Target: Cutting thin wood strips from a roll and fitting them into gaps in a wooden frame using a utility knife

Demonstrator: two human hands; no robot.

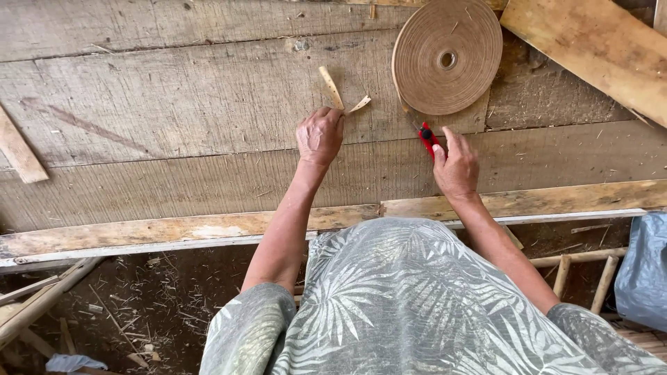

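1. A worn wooden worktop (174, 104) of wide grey planks is seen from above; its grain is rough and streaked with scratches and pale dust.
2. A pale, chipped batten (208, 229) is laid along the near edge of the worktop, running from 9 o'clock to 3 o'clock.
3. At 1 o'clock, a fresher yellow board (590, 48) is set at a slant over the planks.
4. A large flat coil of tan strip (448, 55) is laid on the worktop at 12 o'clock, with a small round hole at its centre.
5. The left hand (319, 135) is closed in a fist at the middle of the view, and two short pale strip pieces (340, 94) are pinched in it, splayed in a V toward 12 o'clock.
6. The right hand (455, 167) is held just right of the left, and its fingers are wrapped around a red utility knife (426, 137), whose tip is pointed toward 11 o'clock, just below the coil's lower edge.
7. Below the worktop, at 7 o'clock, a dirt floor (160, 305) is littered with shavings and slender sticks.
8. At 4 o'clock, bamboo rungs (583, 271) and a grey plastic sheet (643, 271) are seen.
9. A leaf-patterned grey garment (417, 305) is worn by the person.
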